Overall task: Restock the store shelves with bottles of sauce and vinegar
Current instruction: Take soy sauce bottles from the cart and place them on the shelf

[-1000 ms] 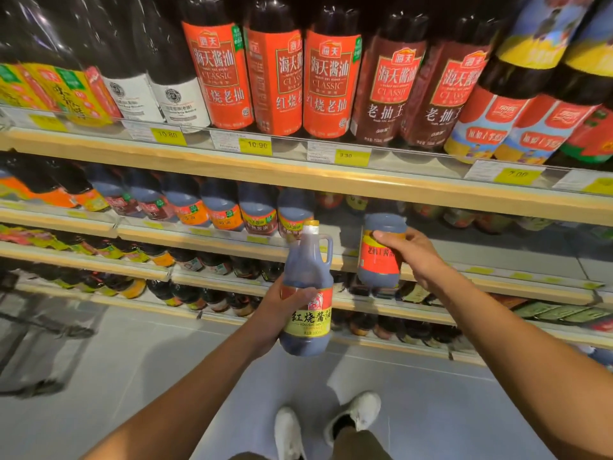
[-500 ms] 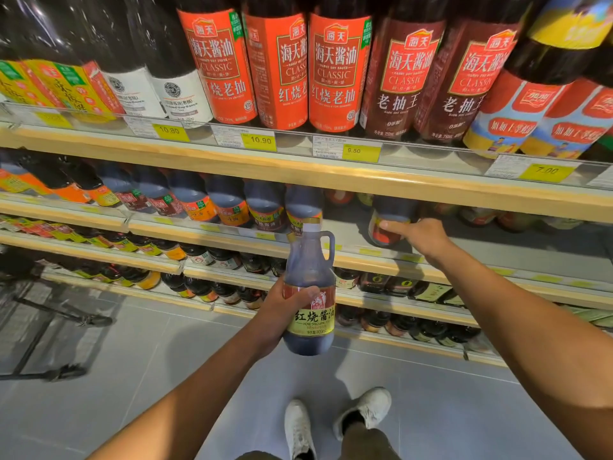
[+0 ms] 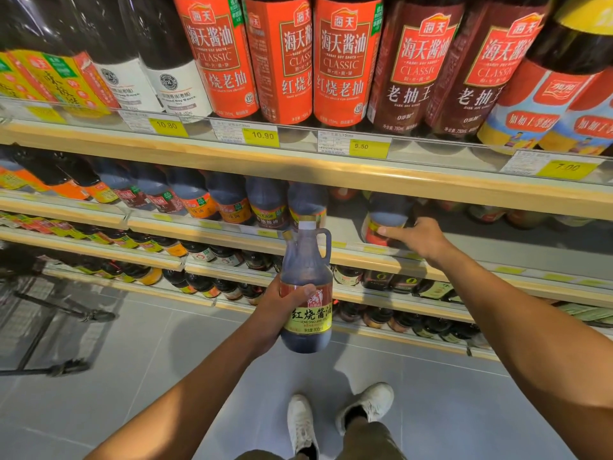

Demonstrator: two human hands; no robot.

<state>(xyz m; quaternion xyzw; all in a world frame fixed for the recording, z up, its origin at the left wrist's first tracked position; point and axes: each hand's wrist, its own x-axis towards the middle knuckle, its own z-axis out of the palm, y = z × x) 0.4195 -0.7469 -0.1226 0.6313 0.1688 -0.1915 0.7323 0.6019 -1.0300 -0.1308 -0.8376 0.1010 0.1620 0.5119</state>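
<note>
1. Head view: the left hand grips a jug of dark sauce, filled up into its neck, cap on.
2. The thumb lies across the jug's front just above the yellow label; the other fingers wrap behind, out of sight.
3. That jug stands upright in mid-air before the shelves, long axis vertical, cap up, loop handle to the right, label facing the person.
4. The right hand reaches onto the second shelf, fingers curled round a bottle of dark sauce with a red label.
5. That bottle stands upright on the shelf, its top hidden by the shelf above, apart from the row of similar bottles to its left.
</note>
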